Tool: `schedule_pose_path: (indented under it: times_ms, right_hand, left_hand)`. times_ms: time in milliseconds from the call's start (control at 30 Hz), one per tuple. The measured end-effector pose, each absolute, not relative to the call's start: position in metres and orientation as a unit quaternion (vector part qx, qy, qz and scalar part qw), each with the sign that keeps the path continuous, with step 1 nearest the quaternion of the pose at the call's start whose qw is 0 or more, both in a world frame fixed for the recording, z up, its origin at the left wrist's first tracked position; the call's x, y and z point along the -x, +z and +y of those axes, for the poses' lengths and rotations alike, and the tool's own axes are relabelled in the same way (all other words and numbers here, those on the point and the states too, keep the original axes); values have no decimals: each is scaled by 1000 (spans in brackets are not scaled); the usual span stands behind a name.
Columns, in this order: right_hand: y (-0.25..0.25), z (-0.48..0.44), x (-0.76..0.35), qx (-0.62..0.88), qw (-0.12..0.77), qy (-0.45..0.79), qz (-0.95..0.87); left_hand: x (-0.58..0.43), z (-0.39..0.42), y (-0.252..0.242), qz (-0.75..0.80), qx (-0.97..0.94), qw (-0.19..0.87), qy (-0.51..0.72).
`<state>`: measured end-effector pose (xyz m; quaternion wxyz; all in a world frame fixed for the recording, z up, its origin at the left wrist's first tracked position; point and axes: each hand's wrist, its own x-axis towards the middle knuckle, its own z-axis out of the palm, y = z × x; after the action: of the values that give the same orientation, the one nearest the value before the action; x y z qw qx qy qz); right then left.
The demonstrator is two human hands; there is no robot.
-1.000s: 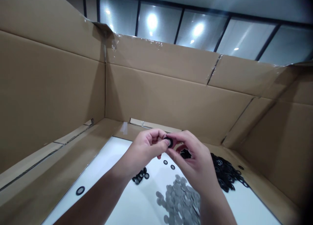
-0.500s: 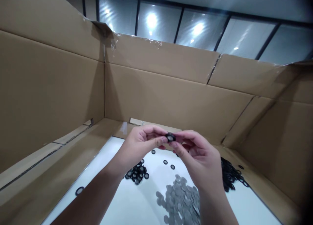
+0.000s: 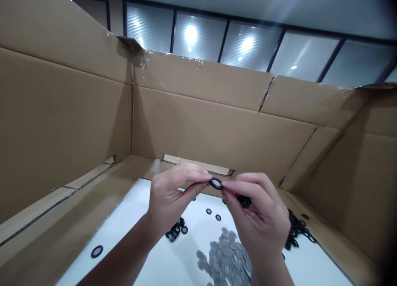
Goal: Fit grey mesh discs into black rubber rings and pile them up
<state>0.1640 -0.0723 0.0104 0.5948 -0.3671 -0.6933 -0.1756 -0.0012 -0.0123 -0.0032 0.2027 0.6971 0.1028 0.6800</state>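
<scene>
Above the white board, my two hands meet at a small black ring with a pale grey disc [image 3: 216, 183] inside it. My left hand [image 3: 172, 195] pinches the ring's left edge between thumb and fingers. On the opposite edge, the thumb and index finger of my right hand [image 3: 260, 211] grip it. Dark ring-like pieces [image 3: 244, 201] show between the right hand's curled fingers; whether they are held in the palm I cannot tell. Below lies a pile of loose grey discs [image 3: 228, 257]. A cluster of black rings with pale centres [image 3: 175, 231] sits partly behind my left wrist.
Cardboard walls [image 3: 192, 124] enclose the white board [image 3: 167, 261] at the back and sides. A heap of black rings [image 3: 296, 230] lies at the right, partly behind my right hand. One ring with a pale centre [image 3: 97, 251] rests near the board's left edge.
The ring between my fingers has tilted so that its pale face shows more. My hands have turned and dropped slightly, and dark pieces now show inside my right hand.
</scene>
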Motion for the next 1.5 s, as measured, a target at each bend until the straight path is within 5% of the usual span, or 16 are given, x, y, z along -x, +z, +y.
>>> schedule_pose_path:
  times_ms: [567, 967, 1333, 1500]
  right_hand:
    - [13, -72, -166, 380, 560, -157, -720]
    - [15, -70, -172, 456, 452, -37, -765]
    - [11, -65, -171, 485, 470, 55, -735]
    - [12, -64, -174, 427, 488, 107, -754]
  left_hand:
    - [6, -18, 4, 164, -746, 132, 632]
    - [13, -14, 9, 240, -785, 325, 470]
    - [9, -15, 7, 277, -757, 364, 467]
    - [9, -10, 6, 226, -678, 537, 448]
